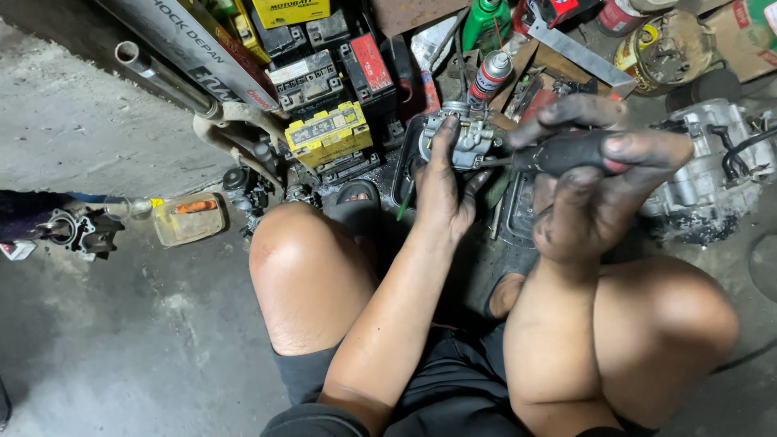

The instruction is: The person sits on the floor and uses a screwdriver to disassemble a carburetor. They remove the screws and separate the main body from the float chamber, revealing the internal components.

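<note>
A grey carburettor (461, 139) is held in the left hand (441, 190) above a black tray (518, 212); a dark-handled screwdriver (566, 151) is clasped by the right hand (595, 190). Orange pieces lie in a clear tub (188, 218).

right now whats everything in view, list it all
carburetor: one, silver metal, held up at centre
screwdriver: one, black handle, tip at the carburetor
batteries: several, black and yellow, stacked top centre
spray can: one, silver with red, behind the carburetor
green bottle: one, top centre
engine casing: one, grey metal, far right
plastic tub: one, clear, floor left
left hand: grip on the carburetor
right hand: grip on the screwdriver
</note>
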